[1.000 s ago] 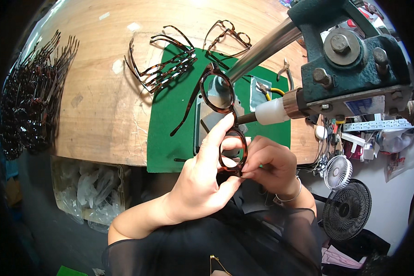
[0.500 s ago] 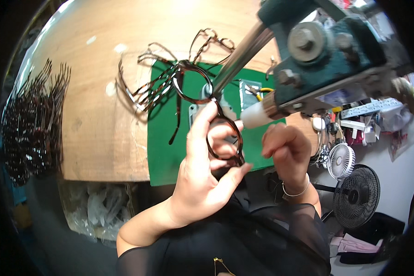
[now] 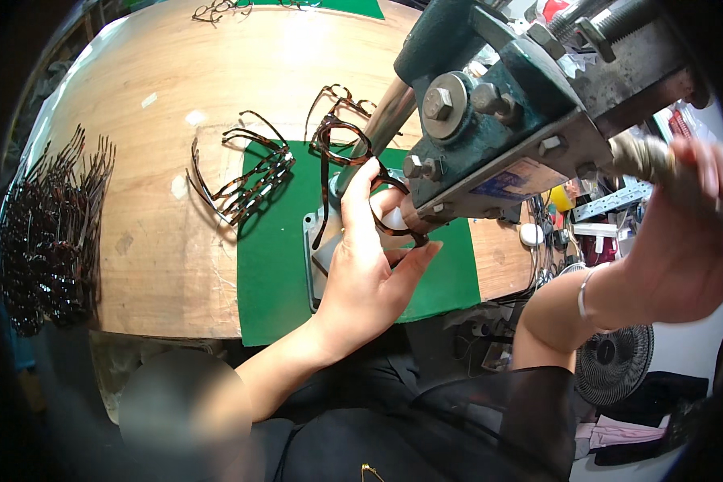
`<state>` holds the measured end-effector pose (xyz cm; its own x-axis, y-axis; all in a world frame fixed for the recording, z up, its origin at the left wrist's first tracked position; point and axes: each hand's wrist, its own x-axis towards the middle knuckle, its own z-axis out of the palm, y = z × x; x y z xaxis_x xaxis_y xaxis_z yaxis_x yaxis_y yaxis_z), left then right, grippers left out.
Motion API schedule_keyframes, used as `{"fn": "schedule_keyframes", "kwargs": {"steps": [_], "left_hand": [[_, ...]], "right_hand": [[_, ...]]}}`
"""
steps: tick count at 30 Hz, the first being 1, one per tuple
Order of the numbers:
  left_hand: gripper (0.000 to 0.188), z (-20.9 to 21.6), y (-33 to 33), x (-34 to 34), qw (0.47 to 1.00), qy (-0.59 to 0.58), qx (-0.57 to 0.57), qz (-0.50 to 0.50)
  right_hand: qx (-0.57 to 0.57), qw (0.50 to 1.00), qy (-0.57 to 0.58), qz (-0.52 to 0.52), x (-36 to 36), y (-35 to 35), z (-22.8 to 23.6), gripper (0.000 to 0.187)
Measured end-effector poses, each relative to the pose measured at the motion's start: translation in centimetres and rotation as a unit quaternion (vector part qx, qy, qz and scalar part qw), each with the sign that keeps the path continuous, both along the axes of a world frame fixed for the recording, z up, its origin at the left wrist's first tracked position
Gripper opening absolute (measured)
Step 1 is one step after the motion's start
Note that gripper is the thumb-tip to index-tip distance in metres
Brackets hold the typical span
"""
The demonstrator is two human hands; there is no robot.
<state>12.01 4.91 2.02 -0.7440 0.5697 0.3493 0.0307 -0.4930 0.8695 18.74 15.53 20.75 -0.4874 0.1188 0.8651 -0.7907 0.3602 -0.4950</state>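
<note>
My left hand (image 3: 373, 261) is closed around a brown tortoiseshell eyeglass frame (image 3: 345, 124), thumb and fingers on its lower rim. One temple arm hangs down to the left. The held rim is under the head of a dark green hand press (image 3: 502, 120), close to its pale tip, which is partly hidden. At the far right, my right hand (image 3: 683, 241) is raised, somewhat blurred, with its fingers curled over the end of the press's wrapped lever handle (image 3: 643, 159). The press base (image 3: 315, 277) sits on a green mat (image 3: 273, 297).
Several tortoiseshell frames (image 3: 253, 181) lie stacked left of the press, with another frame (image 3: 341, 100) behind it. A large pile of frames (image 3: 52, 233) stands at the table's left edge. Cables, a power strip (image 3: 614, 201) and a black fan (image 3: 614, 365) are at the right.
My right hand has gone from beside the frame up and right to the lever handle. My left hand has moved the frame slightly up, in under the press head. The view has shifted.
</note>
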Motion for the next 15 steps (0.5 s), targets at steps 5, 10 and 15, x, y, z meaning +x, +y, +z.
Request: {"fn": "schedule_keyframes", "kwargs": {"steps": [5,10,15], "left_hand": [[0.077,-0.2,0.2,-0.3,0.997,0.07,-0.036,0.015],[0.073,0.7,0.4,-0.1,1.0,0.007,-0.014,-0.014],[0.073,1.3,-0.1,-0.4,0.998,0.055,-0.024,0.008]], "right_hand": [[-0.065,0.991,-0.043,0.106,4.2,1.4,-1.8,0.028],[-0.053,0.993,0.103,-0.001,3.7,-0.2,-5.2,0.033],[-0.049,0.996,-0.036,0.067,3.6,0.9,-1.6,0.035]]}}
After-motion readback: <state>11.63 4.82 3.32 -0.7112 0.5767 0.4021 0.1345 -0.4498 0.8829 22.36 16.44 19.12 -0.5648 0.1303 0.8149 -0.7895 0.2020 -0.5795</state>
